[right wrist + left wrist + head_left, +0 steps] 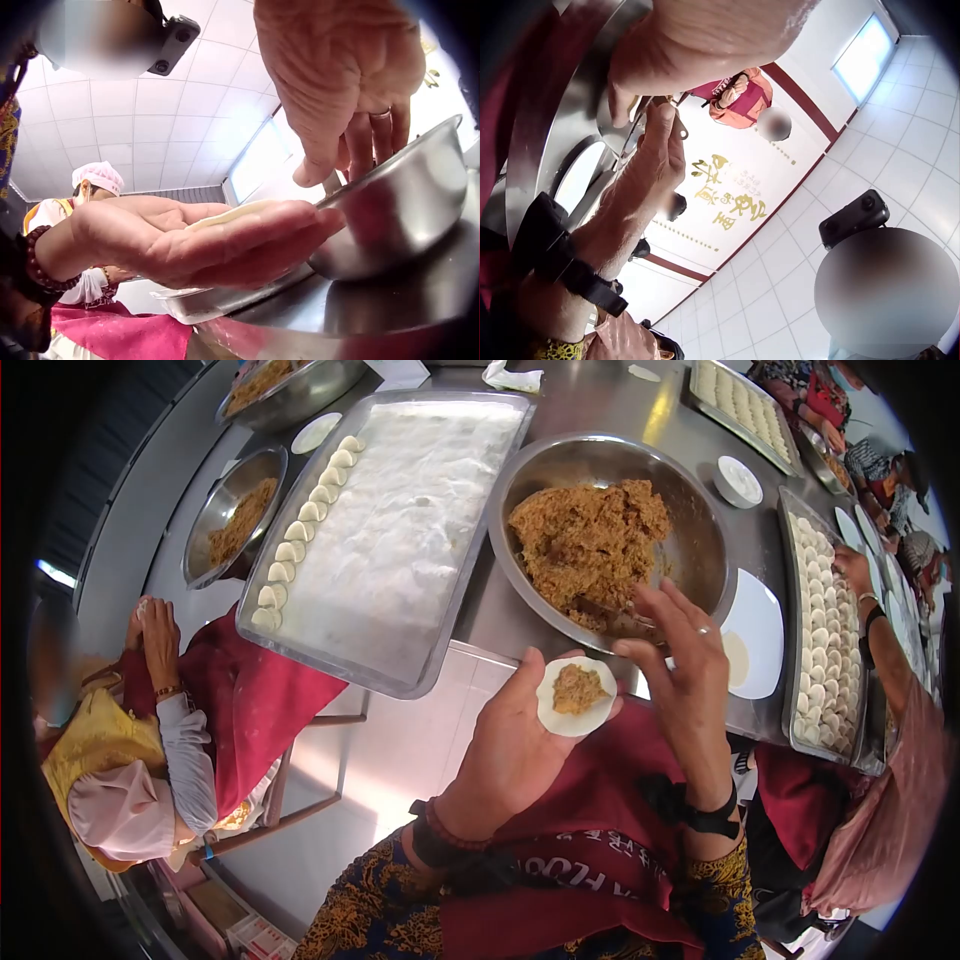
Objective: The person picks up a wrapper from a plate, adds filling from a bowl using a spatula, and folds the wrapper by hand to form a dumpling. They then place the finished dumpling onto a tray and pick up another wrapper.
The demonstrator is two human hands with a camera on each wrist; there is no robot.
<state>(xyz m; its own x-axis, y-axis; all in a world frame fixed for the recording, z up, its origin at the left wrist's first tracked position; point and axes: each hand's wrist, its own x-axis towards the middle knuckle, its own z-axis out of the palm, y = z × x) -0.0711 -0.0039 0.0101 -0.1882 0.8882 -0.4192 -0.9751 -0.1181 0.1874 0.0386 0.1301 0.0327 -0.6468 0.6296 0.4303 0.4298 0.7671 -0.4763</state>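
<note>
My left hand [508,745] holds out its palm, with a round dough wrapper [554,718] lying on its nearly straight fingers. A mound of brown filling [578,689] sits in the wrapper's middle. My right hand [692,672], with a ring on one finger, is at the near rim of a large steel bowl [705,520]. In the left wrist view its thumb and fingers pinch a utensil's flat handle [681,129] with a hole at the end; the working end is hidden. Chunky brown filling [590,540] heaps up inside the bowl.
Left of the bowl lies a floured tray [420,510] with a row of folded dumplings [300,530]. To the right are a white plate [755,630] with wrappers, a small white bowl [738,482] and a full dumpling tray [822,630]. People sit on both sides.
</note>
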